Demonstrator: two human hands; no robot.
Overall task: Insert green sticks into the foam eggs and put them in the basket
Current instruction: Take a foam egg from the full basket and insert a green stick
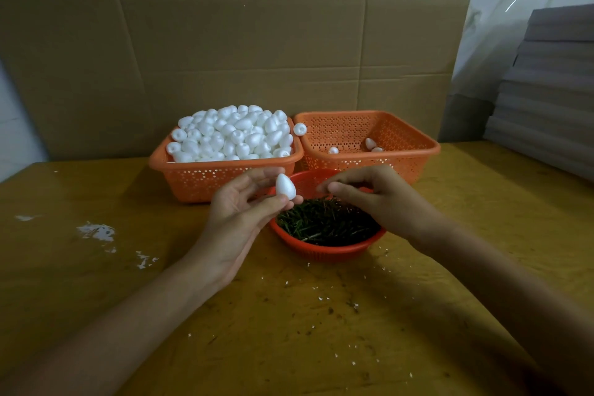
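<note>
Crumb-flecked table (289, 331) before cardboard wall (257, 58); left fingers (276, 201) pinch foam egg (285, 186), right fingers (336, 187) pinched, hold unclear.

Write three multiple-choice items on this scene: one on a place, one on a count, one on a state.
1. The green sticks lie:
A. in the left basket
B. on the cardboard
C. in the round red bowl

2. The left hand holds:
A. nothing
B. one foam egg
C. three foam eggs

3. The right basket is:
A. nearly empty
B. heaped full
C. upside down

Answers:
1 C, the sticks fill the bowl nearest the person.
2 B, it pinches just one.
3 A, its floor is mostly bare.
</note>
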